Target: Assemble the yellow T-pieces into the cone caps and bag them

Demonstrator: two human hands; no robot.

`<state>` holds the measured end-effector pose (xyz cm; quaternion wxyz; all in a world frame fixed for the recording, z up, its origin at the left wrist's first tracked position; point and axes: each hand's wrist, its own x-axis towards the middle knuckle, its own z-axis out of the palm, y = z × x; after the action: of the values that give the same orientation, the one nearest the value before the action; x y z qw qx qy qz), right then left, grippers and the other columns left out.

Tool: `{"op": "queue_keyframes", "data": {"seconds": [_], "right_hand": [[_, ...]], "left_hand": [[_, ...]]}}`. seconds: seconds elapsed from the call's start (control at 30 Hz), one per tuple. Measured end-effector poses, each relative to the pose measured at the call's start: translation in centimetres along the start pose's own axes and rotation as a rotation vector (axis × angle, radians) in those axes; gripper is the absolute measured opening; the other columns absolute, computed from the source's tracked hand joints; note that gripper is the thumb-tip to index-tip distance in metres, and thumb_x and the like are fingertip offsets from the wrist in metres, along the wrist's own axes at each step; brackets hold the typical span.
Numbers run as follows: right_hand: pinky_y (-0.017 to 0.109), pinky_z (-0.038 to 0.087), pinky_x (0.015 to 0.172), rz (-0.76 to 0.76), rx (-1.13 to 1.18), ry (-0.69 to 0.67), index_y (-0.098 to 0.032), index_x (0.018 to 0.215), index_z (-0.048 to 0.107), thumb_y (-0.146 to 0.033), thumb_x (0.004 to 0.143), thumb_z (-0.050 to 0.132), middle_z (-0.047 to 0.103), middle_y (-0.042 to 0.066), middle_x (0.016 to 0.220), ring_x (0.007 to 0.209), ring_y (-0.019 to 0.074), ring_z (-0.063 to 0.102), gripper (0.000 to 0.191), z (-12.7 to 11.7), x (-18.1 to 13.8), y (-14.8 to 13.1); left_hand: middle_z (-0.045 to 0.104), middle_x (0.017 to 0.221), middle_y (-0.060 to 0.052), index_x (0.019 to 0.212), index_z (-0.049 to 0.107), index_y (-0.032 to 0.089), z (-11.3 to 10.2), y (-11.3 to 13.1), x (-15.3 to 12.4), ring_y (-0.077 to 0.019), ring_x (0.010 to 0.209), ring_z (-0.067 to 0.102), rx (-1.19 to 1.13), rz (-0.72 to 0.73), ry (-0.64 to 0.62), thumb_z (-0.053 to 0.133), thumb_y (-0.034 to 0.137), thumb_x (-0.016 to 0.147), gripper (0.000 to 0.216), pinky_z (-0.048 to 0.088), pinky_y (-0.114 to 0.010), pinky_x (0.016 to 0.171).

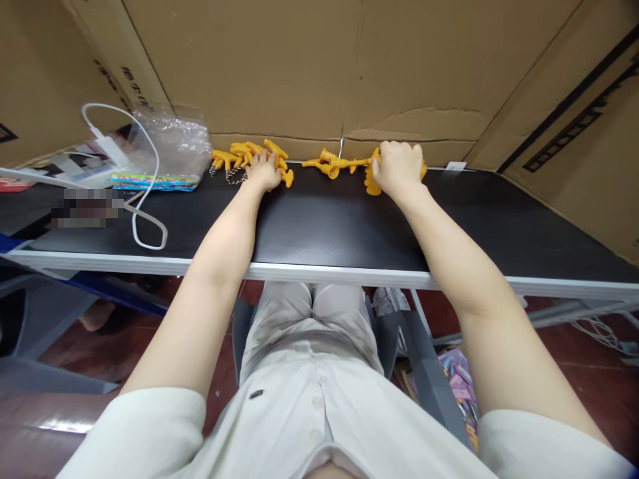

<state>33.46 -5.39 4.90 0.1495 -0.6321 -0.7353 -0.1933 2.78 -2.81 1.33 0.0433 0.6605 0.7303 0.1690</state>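
Observation:
My left hand (263,172) rests on a row of yellow plastic pieces (241,152), its fingers slightly apart. Short metal chains (234,175) hang from these pieces, like keychains. At the right, my right hand (401,167) is curled over another bunch of yellow plastic pieces (372,183), which stick out on both sides of it; the hand hides most of them. Between my hands lies a branching yellow plastic piece (329,163) with a round cup-like part, near the back of the black table (339,229).
A tall cardboard wall (299,66) closes off the back. To the left are a clear plastic bag (172,143), colourful flat packets (154,182) and a white cable (158,156). A white tab (456,166) lies by the right back edge. The metal table edge (339,274) runs in front.

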Motion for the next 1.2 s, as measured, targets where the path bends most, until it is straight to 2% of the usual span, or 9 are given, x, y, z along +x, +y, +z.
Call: {"op": "queue_keyframes", "data": {"seconds": [0.23,0.37,0.6,0.67,0.73,0.8,0.9,1.03,1.2], "right_hand": [[0.063,0.044,0.118,-0.277,0.018,-0.064,-0.002,0.143,0.07,-0.022,0.111,0.044,0.073,0.031,0.146,0.141,0.0463,0.066,0.046,1.5,0.7,-3.2],[0.066,0.045,0.124,-0.277,0.01,-0.18,-0.002,0.156,0.066,-0.027,0.112,0.053,0.07,0.032,0.155,0.147,0.0463,0.065,0.052,2.7,2.1,-5.2],[0.07,0.042,0.131,-0.234,0.097,-0.32,-0.007,0.167,0.06,-0.031,0.116,0.06,0.061,0.03,0.169,0.156,0.0464,0.061,0.056,3.4,4.0,-7.5],[0.066,0.045,0.131,-0.217,0.11,-0.306,-0.005,0.169,0.057,-0.026,0.114,0.063,0.061,0.03,0.169,0.155,0.0453,0.064,0.059,3.4,3.9,-8.2],[0.06,0.05,0.128,-0.2,0.115,-0.284,-0.003,0.168,0.056,-0.018,0.111,0.063,0.062,0.031,0.167,0.152,0.0437,0.066,0.06,3.3,3.6,-8.6],[0.052,0.055,0.125,-0.186,0.123,-0.29,-0.001,0.167,0.056,-0.012,0.108,0.062,0.064,0.03,0.165,0.15,0.0418,0.068,0.06,3.1,3.3,-8.8],[0.047,0.057,0.123,-0.176,0.129,-0.339,-0.002,0.168,0.054,-0.009,0.107,0.061,0.068,0.027,0.162,0.148,0.0388,0.07,0.063,2.5,2.8,-8.5],[0.053,0.053,0.127,-0.18,0.107,-0.387,-0.007,0.162,0.063,-0.016,0.111,0.06,0.071,0.023,0.161,0.151,0.0403,0.068,0.052,2.0,1.7,-7.3],[0.058,0.052,0.126,-0.18,0.115,-0.304,-0.01,0.155,0.071,-0.025,0.113,0.059,0.073,0.023,0.158,0.151,0.0448,0.067,0.046,2.6,0.9,-6.0]], "left_hand": [[0.022,0.198,-0.014,0.187,0.035,0.019,0.3,-0.2,0.1,-0.0355,0.185,0.019,0.026,0.024,0.003,0.035,0.039,0.112,0.077,0.024,-0.066,0.148],[0.02,0.199,-0.015,0.185,0.038,0.018,0.7,-0.5,0.5,-0.0351,0.186,0.017,-0.008,0.027,0.011,0.038,0.039,0.112,0.075,0.02,-0.067,0.149],[0.021,0.199,-0.008,0.179,0.044,0.021,1.7,-0.3,0.8,-0.0326,0.184,0.017,-0.075,0.008,0.079,0.037,0.035,0.112,0.069,0.022,-0.071,0.148],[0.027,0.198,-0.006,0.175,0.05,0.023,2.1,-0.2,1.1,-0.0317,0.182,0.019,-0.107,0.014,0.109,0.038,0.035,0.113,0.065,0.022,-0.075,0.145],[0.042,0.191,-0.006,0.167,0.06,0.025,2.4,-0.2,1.6,-0.0328,0.18,0.02,-0.139,0.027,0.116,0.044,0.043,0.112,0.06,0.019,-0.078,0.142],[0.049,0.187,-0.006,0.162,0.066,0.025,2.5,-0.1,1.9,-0.0336,0.18,0.019,-0.136,0.03,0.091,0.049,0.048,0.109,0.06,0.016,-0.078,0.141],[0.034,0.195,-0.009,0.171,0.06,0.023,2.4,0.2,2.1,-0.0338,0.185,0.016,-0.084,0.017,0.049,0.051,0.043,0.105,0.069,0.011,-0.072,0.148],[0.028,0.197,-0.005,0.178,0.052,0.025,1.5,0.6,1.6,-0.031,0.186,0.014,-0.079,-0.005,0.001,0.053,0.038,0.099,0.08,0.009,-0.061,0.153],[0.024,0.198,-0.008,0.179,0.049,0.019,0.7,0.5,0.4,-0.0294,0.186,0.015,-0.018,0.045,-0.027,0.057,0.034,0.096,0.084,0.009,-0.061,0.153]]}}
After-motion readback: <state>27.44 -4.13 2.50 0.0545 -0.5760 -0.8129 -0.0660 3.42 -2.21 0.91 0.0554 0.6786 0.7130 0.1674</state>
